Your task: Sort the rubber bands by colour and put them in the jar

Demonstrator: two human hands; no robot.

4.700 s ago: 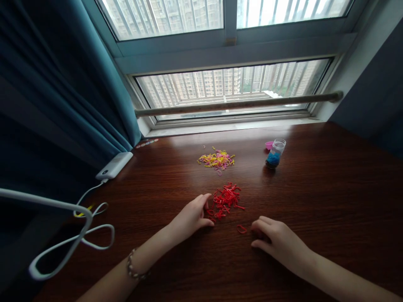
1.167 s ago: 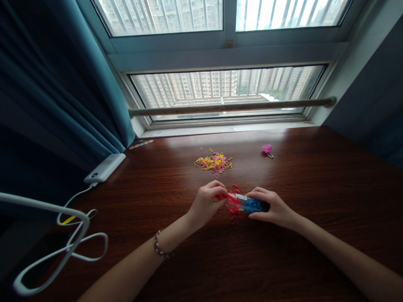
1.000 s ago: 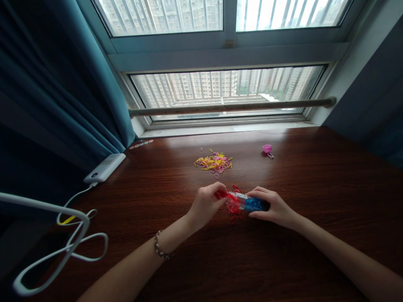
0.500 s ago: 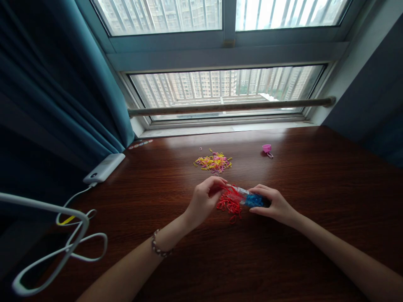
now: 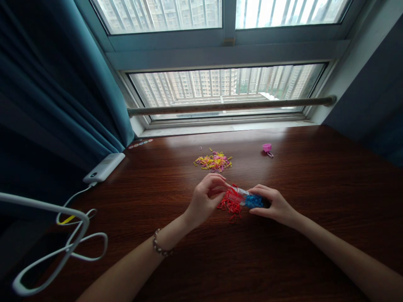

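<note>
My right hand (image 5: 268, 202) is closed around a small clear container (image 5: 241, 192), which lies on its side with its mouth toward the left. Blue rubber bands (image 5: 253, 201) fill the end near my right fingers, and red ones show at the mouth. My left hand (image 5: 210, 193) pinches at that mouth, its fingertips against red bands. Just what sits between those fingertips is too small to make out. Loose red rubber bands (image 5: 231, 205) lie on the table under and before the container.
Beyond my hands lies a pile of yellow and pink rubber bands (image 5: 214, 162). A small pink cup-shaped piece (image 5: 267, 147) is at the back right. On the left are a white power bank (image 5: 105, 167) and its white cable (image 5: 85, 239). A window bar (image 5: 233, 107) crosses behind the table.
My left fingertips have shifted slightly at the container's mouth. My right hand and the container have stayed nearly still.
</note>
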